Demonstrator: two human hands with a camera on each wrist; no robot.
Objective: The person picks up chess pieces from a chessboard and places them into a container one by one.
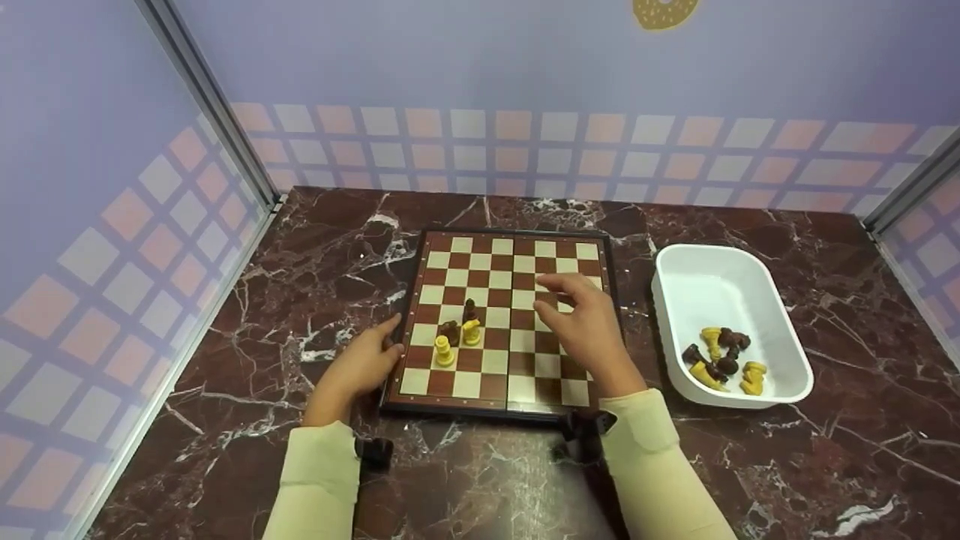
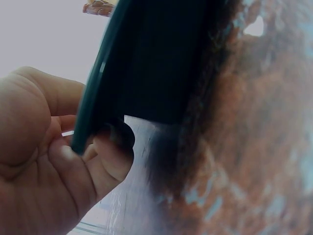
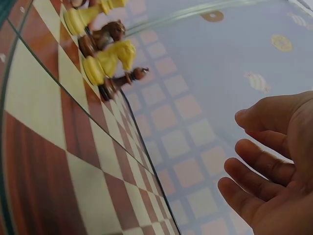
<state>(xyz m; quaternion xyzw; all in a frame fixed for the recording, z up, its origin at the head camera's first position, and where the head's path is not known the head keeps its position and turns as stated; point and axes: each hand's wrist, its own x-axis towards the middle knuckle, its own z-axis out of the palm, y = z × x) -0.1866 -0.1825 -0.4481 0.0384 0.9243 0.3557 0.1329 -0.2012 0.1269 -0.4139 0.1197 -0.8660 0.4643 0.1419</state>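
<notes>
A folding chessboard (image 1: 546, 366) lies flat on the marble-patterned table. My left hand (image 1: 358, 367) is at its left edge, and in the left wrist view the fingers curl round the dark rim (image 2: 100, 73). Over the right half of the board hovers my right hand (image 1: 583, 322), its fingers slightly bent and holding nothing. On the board's left half stand a yellow rook (image 1: 445, 352), a yellow knight (image 1: 471, 333), a brown knight (image 1: 449, 331) and a brown bishop (image 1: 469, 308). The right wrist view shows these pieces grouped beyond bare squares.
To the right of the board is a white tray (image 1: 679, 262) with several yellow and brown chess pieces (image 1: 752, 377) lying in it. Tile-patterned walls (image 1: 480, 67) stand behind and on both sides of the table (image 1: 480, 480).
</notes>
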